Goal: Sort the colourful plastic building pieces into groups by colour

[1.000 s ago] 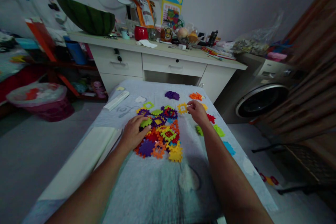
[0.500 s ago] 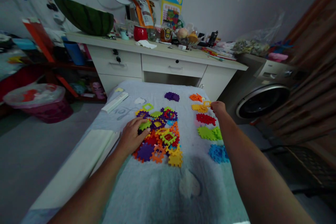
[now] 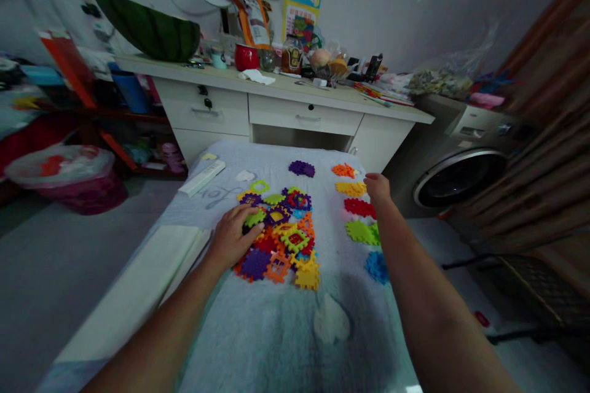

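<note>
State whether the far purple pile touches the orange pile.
Apart: the head view shows bare cloth between the purple pile and the orange pile.

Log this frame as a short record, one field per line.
Left grip: fingers and thumb about a flat lime toothed plastic piece
Right grip: beside a low yellow heap of toothed plastic pieces; contact unclear
Mixed pile: multicoloured toothed plastic pieces, at left grip
Similar heaps, far to near: orange heap, yellow heap, red heap, lime heap, blue heap
Apart: purple heap, left of orange heap
Surface: pale blue cloth
</note>
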Tool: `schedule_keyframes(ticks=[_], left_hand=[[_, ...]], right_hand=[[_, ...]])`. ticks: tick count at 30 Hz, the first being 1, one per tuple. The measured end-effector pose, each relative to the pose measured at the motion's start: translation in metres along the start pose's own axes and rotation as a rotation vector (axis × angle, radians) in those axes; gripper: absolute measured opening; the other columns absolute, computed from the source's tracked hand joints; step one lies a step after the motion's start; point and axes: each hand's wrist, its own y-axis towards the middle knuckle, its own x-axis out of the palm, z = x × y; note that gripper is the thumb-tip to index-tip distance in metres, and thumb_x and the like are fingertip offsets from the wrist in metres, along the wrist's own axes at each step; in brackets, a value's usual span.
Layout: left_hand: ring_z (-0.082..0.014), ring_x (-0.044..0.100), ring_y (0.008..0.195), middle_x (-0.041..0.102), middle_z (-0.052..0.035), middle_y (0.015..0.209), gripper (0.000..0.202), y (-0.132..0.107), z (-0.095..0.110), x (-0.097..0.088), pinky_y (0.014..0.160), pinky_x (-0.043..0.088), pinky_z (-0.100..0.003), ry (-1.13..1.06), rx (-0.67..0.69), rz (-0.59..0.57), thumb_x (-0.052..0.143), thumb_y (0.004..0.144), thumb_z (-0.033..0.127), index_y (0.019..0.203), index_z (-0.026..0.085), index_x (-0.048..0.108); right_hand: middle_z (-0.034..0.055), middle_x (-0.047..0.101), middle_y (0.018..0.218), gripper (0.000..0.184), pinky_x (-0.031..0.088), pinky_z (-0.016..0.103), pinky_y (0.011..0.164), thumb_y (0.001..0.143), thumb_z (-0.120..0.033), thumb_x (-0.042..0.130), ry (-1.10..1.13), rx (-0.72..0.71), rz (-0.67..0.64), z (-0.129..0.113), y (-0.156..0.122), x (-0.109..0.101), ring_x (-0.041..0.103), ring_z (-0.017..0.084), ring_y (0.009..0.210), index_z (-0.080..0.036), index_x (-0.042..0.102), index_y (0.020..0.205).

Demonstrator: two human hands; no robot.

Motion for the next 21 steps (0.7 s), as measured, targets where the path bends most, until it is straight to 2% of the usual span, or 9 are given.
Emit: schedule_keyframes(ticks=[2,3,6,8,9,12,15,18,21], left_hand=[[-0.0283,0.055,0.118,0.060,-0.0107,0.124,0.040,0.000,-0.001,0.001,0.104,0.042,-0.048,0.001,0.005,0.008,0.052,0.086,0.048,0.112,0.019,0.063],[-0.0283,0.055,0.118,0.060,-0.0106,0.123,0.040,0.000,-0.002,0.001,0.103,0.042,-0.048,0.000,0.006,0.009,0.052,0.086,0.048,0.112,0.019,0.063],[-0.0282,0.056,0.117,0.061,-0.0102,0.123,0.039,0.000,-0.002,0.001,0.103,0.043,-0.048,-0.005,0.007,0.011,0.052,0.086,0.048,0.111,0.020,0.063],[-0.0276,0.056,0.116,0.061,-0.0098,0.122,0.039,0.000,0.000,0.001,0.103,0.043,-0.048,-0.012,0.009,0.012,0.052,0.086,0.048,0.111,0.020,0.062],[-0.0273,0.056,0.116,0.061,-0.0097,0.122,0.039,0.000,0.000,0.000,0.103,0.043,-0.047,-0.014,0.008,0.015,0.052,0.087,0.048,0.112,0.020,0.062],[-0.0268,0.056,0.116,0.061,-0.0095,0.122,0.039,-0.001,0.002,0.000,0.103,0.042,-0.047,-0.013,0.001,0.019,0.052,0.087,0.048,0.111,0.020,0.062],[-0.0265,0.055,0.117,0.061,-0.0090,0.122,0.038,-0.001,0.004,-0.001,0.104,0.042,-0.047,-0.012,-0.005,0.017,0.053,0.086,0.048,0.111,0.021,0.062],[-0.0261,0.055,0.117,0.062,-0.0088,0.122,0.038,-0.001,0.004,-0.001,0.104,0.041,-0.046,-0.014,-0.008,0.011,0.052,0.087,0.048,0.111,0.021,0.063],[-0.0263,0.055,0.118,0.061,-0.0087,0.123,0.038,-0.001,0.004,-0.002,0.105,0.041,-0.046,-0.007,-0.017,0.003,0.052,0.087,0.048,0.111,0.021,0.063]], right_hand=[[0.0042,0.066,0.075,0.024,0.042,0.023,0.054,0.072,-0.026,0.058,0.129,0.030,-0.001,-0.016,-0.013,0.010,0.059,0.014,0.063,-0.014,0.068,0.089],[0.0038,0.066,0.078,0.025,0.043,0.023,0.055,0.072,-0.026,0.057,0.221,0.029,-0.049,-0.025,-0.022,0.015,0.059,0.014,0.064,-0.014,0.067,0.091],[0.0018,0.066,0.080,0.024,0.044,0.022,0.058,0.073,-0.029,0.060,0.372,-0.108,-0.431,-0.054,-0.055,0.029,0.060,0.013,0.067,-0.016,0.065,0.093],[0.0004,0.065,0.077,0.021,0.043,0.022,0.061,0.076,-0.028,0.061,0.329,-0.265,-0.667,-0.069,-0.078,0.035,0.058,0.012,0.068,-0.016,0.066,0.092],[-0.0002,0.064,0.075,0.018,0.042,0.022,0.062,0.076,-0.025,0.061,0.266,-0.342,-0.729,-0.075,-0.088,0.038,0.057,0.012,0.067,-0.016,0.066,0.090],[-0.0007,0.062,0.072,0.016,0.038,0.022,0.064,0.075,-0.012,0.057,0.020,-0.503,-0.769,-0.085,-0.110,0.043,0.052,0.011,0.066,-0.015,0.068,0.086],[0.0025,0.063,0.081,0.020,0.038,0.024,0.069,0.071,-0.005,0.057,-0.189,-0.624,-0.773,-0.085,-0.118,0.047,0.053,0.013,0.074,-0.015,0.069,0.084],[0.0072,0.063,0.093,0.021,0.038,0.025,0.075,0.071,-0.006,0.061,-0.311,-0.682,-0.786,-0.080,-0.120,0.050,0.053,0.017,0.087,-0.015,0.070,0.088],[0.0082,0.062,0.093,0.020,0.038,0.024,0.076,0.072,-0.006,0.059,-0.362,-0.688,-0.797,-0.076,-0.120,0.052,0.053,0.018,0.089,-0.015,0.070,0.087]])
